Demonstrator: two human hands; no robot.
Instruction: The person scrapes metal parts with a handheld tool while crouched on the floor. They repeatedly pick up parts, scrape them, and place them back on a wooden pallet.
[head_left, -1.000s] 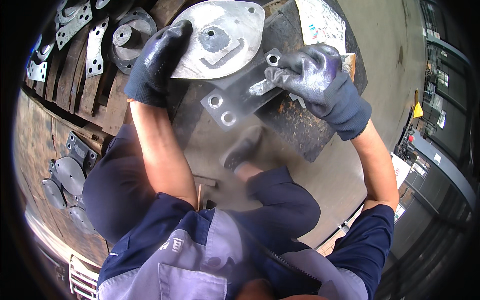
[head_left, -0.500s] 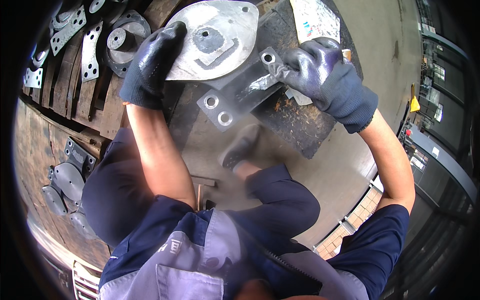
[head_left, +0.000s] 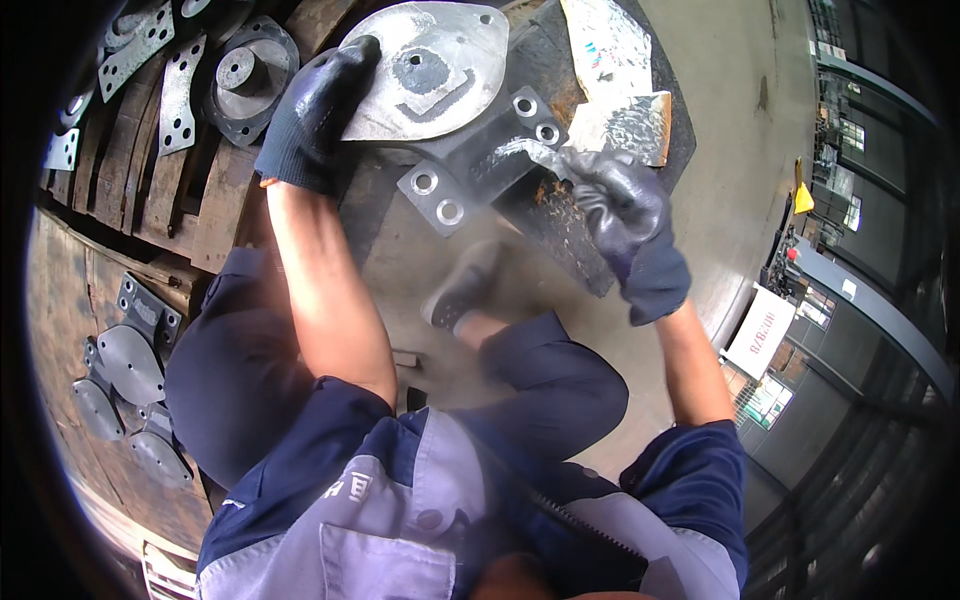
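A pale metal plate (head_left: 440, 105), rounded with a pointed corner, lies tilted over a dark grey bracket (head_left: 455, 150) with bright-rimmed holes. Closed over the plate's left edge is my left hand (head_left: 322, 105) in a dark coated glove, thumb on top. My right hand (head_left: 625, 205), gloved alike, has its fingers curled at the bracket's right side. A pale, crumpled-looking strip (head_left: 530, 152) runs from its fingertips over the bracket's dark face; I cannot make out what it is. Whether the plate and bracket are joined is hidden.
Beneath the bracket is a dark, worn work surface (head_left: 560, 235) bearing white-smeared sheets (head_left: 610, 50). Wooden pallets (head_left: 215, 225) at the left carry perforated metal strips (head_left: 182, 95), a round flanged part (head_left: 250, 75) and several disc-shaped parts (head_left: 130, 365). My shoe (head_left: 465, 290) rests below the bracket.
My right hand has moved down and left, uncovering the bracket's right-hand holes and a smeared sheet. The left hand still grips the plate, which has shifted slightly.
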